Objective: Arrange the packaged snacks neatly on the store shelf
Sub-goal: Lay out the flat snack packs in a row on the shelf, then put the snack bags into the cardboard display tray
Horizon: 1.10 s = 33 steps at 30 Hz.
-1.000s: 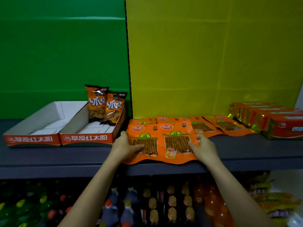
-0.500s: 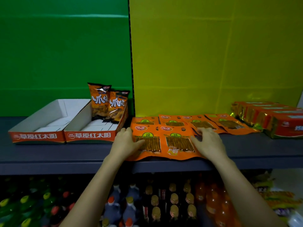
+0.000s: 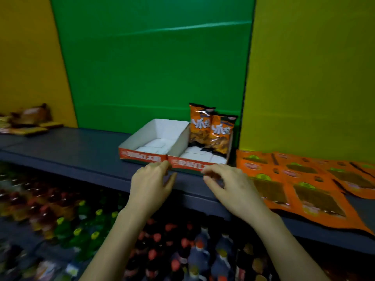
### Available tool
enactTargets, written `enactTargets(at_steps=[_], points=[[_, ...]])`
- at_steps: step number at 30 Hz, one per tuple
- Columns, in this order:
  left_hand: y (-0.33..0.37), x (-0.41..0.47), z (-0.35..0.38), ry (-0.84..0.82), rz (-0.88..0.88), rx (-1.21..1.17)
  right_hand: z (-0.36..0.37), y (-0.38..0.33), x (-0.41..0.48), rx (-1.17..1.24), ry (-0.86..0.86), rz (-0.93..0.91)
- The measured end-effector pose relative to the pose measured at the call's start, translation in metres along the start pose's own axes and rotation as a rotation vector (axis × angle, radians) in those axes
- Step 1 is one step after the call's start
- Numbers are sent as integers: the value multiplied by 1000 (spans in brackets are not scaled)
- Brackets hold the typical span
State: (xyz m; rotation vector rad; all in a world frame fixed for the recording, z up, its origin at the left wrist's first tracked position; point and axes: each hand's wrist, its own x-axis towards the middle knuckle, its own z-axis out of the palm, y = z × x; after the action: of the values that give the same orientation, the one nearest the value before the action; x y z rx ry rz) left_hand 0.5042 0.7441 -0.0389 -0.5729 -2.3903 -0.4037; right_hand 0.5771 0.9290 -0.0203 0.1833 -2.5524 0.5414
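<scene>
Two white cardboard display trays with red fronts stand side by side on the grey shelf (image 3: 81, 157): the left tray (image 3: 142, 142) holds nothing, the right tray (image 3: 199, 157) holds two upright orange snack bags (image 3: 213, 130) at its back. My left hand (image 3: 152, 185) and my right hand (image 3: 229, 187) hover just in front of the trays' red fronts, fingers loosely curled, holding nothing. Flat orange snack packets (image 3: 304, 179) lie in overlapping rows on the shelf to the right of my right hand.
More snack packs (image 3: 26, 122) lie blurred at the shelf's far left. Bottled drinks (image 3: 182, 250) fill the lower shelf below my arms. Green and yellow panels back the shelf. A bare stretch of shelf lies left of the trays.
Both hands have left the flat orange packets and moved left, now in front of the cardboard trays. The view has swung left, so the packets sit at the right.
</scene>
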Motion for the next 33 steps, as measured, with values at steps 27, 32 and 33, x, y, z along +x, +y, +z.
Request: enactTargets(at_steps=[27,32,33], points=[[-532,-150,-188,-124,-416,434,359,-465,155,219,-310,-340],[-596,-135,-180,-138,-452,426,408,-499,199,217,-319,-330],[-611,-129,-177,-134,-453,425,419,-505,210,220,-315,-322]])
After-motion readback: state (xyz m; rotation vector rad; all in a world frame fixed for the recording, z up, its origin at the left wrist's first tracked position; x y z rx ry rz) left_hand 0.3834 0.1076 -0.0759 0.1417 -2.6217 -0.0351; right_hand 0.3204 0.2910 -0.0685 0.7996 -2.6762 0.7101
